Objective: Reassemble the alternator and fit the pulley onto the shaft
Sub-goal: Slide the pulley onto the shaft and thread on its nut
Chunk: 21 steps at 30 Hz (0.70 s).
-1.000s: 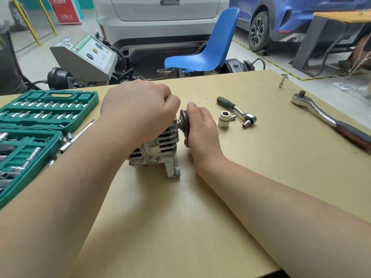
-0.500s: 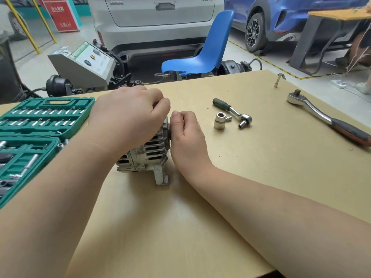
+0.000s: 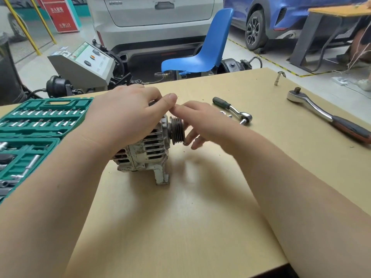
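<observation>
A worn, pale metal alternator (image 3: 146, 153) lies on its side on the wooden table (image 3: 200, 217), shaft pointing right. A dark grooved pulley (image 3: 176, 129) sits on the shaft against the housing. My left hand (image 3: 124, 117) grips the top of the alternator body and hides most of it. My right hand (image 3: 200, 123) is blurred just right of the pulley, fingers spread and loose, fingertips near the pulley's outer face. Whether they touch it is unclear.
A small green-handled ratchet (image 3: 232, 110) lies behind my right hand. A large ratchet (image 3: 325, 115) lies at the right edge, a small bit (image 3: 278, 78) beyond it. An open green socket case (image 3: 30, 133) fills the left side. A blue chair (image 3: 202, 47) stands behind the table.
The pulley went from held at the shaft end to seated against the housing. My right hand then let go, opened and drew a little to the right.
</observation>
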Each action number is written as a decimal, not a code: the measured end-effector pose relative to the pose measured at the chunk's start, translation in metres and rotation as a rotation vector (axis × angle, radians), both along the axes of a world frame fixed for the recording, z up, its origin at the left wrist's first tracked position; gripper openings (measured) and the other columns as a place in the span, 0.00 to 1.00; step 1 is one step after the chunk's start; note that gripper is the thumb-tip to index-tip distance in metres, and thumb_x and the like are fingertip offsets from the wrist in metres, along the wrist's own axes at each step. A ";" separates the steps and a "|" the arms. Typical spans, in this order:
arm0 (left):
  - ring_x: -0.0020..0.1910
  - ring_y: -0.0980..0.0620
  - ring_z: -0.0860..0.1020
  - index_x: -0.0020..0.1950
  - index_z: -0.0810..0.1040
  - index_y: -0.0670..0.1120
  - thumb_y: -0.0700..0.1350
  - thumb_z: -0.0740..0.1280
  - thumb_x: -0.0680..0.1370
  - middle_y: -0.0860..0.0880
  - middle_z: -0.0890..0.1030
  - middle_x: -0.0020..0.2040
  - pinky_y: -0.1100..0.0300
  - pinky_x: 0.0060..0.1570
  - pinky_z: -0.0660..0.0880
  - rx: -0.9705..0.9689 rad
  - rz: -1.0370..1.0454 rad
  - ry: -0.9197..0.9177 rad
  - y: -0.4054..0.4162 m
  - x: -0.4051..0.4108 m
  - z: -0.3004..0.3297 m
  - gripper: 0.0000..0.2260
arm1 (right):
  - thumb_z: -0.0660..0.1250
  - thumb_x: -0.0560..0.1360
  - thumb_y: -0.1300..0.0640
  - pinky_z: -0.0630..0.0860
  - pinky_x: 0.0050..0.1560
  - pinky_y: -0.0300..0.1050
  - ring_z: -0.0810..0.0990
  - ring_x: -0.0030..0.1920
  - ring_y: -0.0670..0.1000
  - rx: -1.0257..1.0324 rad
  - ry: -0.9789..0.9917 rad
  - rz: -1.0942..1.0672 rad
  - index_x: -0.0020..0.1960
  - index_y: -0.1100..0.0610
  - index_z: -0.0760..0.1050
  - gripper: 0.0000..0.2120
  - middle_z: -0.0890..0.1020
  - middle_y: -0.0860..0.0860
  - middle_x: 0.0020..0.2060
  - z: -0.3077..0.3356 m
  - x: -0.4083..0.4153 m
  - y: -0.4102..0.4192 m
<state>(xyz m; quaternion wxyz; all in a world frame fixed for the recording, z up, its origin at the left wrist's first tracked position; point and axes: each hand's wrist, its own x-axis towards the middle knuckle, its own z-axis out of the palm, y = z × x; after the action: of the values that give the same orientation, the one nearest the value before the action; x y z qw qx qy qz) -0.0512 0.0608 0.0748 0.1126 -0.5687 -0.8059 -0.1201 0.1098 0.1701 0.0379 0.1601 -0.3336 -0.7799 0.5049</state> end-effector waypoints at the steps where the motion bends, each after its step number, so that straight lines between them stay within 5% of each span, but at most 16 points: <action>1: 0.55 0.49 0.75 0.54 0.79 0.60 0.77 0.41 0.78 0.56 0.80 0.51 0.51 0.42 0.67 -0.001 -0.002 -0.004 0.000 -0.001 0.000 0.33 | 0.66 0.72 0.31 0.86 0.45 0.58 0.88 0.41 0.56 -0.036 -0.004 0.047 0.60 0.52 0.78 0.28 0.84 0.53 0.50 0.004 0.007 0.005; 5: 0.55 0.48 0.75 0.55 0.79 0.59 0.78 0.39 0.78 0.56 0.79 0.50 0.51 0.42 0.67 -0.011 -0.016 0.008 0.001 -0.003 0.000 0.35 | 0.77 0.71 0.47 0.82 0.55 0.67 0.87 0.46 0.60 -0.026 0.017 0.166 0.61 0.56 0.78 0.23 0.86 0.57 0.50 0.005 0.019 0.009; 9: 0.55 0.48 0.76 0.54 0.79 0.60 0.79 0.41 0.78 0.56 0.80 0.51 0.52 0.41 0.67 0.013 -0.005 -0.009 0.000 -0.005 0.000 0.34 | 0.75 0.73 0.45 0.78 0.58 0.72 0.87 0.46 0.64 -0.043 0.043 0.179 0.57 0.59 0.80 0.21 0.87 0.62 0.44 -0.003 0.013 0.009; 14: 0.58 0.51 0.75 0.57 0.79 0.62 0.85 0.45 0.71 0.57 0.79 0.54 0.52 0.44 0.69 -0.034 -0.028 0.020 -0.004 0.000 0.002 0.36 | 0.66 0.80 0.38 0.81 0.35 0.47 0.87 0.40 0.66 -0.360 0.137 0.141 0.49 0.66 0.75 0.28 0.82 0.63 0.34 -0.017 0.005 0.009; 21: 0.52 0.52 0.71 0.58 0.71 0.62 0.90 0.54 0.59 0.57 0.75 0.53 0.52 0.44 0.69 -0.116 0.026 0.156 -0.004 0.009 0.000 0.41 | 0.62 0.78 0.31 0.77 0.29 0.43 0.85 0.34 0.60 -0.291 0.005 0.122 0.51 0.66 0.79 0.35 0.86 0.64 0.38 -0.015 0.005 0.015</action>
<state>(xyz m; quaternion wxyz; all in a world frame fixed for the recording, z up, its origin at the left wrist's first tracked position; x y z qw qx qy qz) -0.0421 0.0570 0.0744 0.1434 -0.5712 -0.8077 -0.0273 0.1153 0.1848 0.0232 0.0811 -0.3039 -0.7167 0.6224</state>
